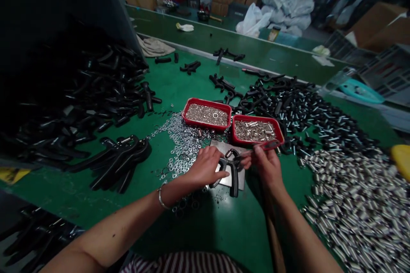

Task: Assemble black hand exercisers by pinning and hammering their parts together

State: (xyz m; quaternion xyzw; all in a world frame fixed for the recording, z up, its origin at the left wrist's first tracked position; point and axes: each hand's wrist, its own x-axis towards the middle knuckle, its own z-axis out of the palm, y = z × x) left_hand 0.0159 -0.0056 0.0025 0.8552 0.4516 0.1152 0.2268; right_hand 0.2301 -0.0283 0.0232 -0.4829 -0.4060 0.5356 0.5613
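My left hand point(207, 167) is closed on the left side of a black clamp-like part point(234, 179), over a small metal plate point(241, 183). In my right hand point(268, 165) is a dark, thin tool point(256, 150), its fingers closed round it near the front edge of the right red tray point(282, 138). That tray holds small metal pins. The left red tray point(208, 125) contains many tiny metal pieces. Loose metal rings and nuts point(181, 147) lie spread left of the plate.
Black handle parts fill a large dark bin point(105, 89) at left. Assembled black clamps point(121, 158) lie in front of it. Black knobs with screws point(323, 123) and metal cylinders point(355, 192) are heaped at right. A white glove point(185, 27) rests at the back.
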